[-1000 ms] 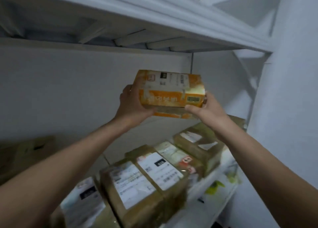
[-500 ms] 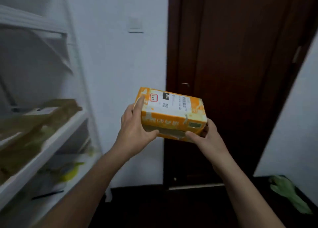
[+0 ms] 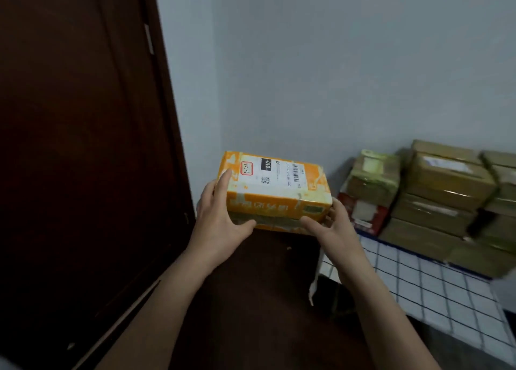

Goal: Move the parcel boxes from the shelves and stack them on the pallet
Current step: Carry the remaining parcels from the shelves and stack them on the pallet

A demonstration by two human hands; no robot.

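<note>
grip: my left hand [image 3: 220, 219] and right hand [image 3: 332, 227] both hold the orange box [image 3: 276, 191] | change: I turned from the shelves, pile of boxes [image 3: 435, 199] now close | next: stack it

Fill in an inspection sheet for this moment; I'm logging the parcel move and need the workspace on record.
Surface: checked cloth covers the stacking spot at right; the pallet itself is not visible.
Job's things: orange parcel box held in the air; brown boxes stacked on the cloth by the wall.
Clutter: something greenish below the cloth's edge, too dark to tell.
Hands: left hand and right hand grip the box's ends.
Cables: nothing seen.
Surroundings: dark door at left, pale wall behind.
</note>
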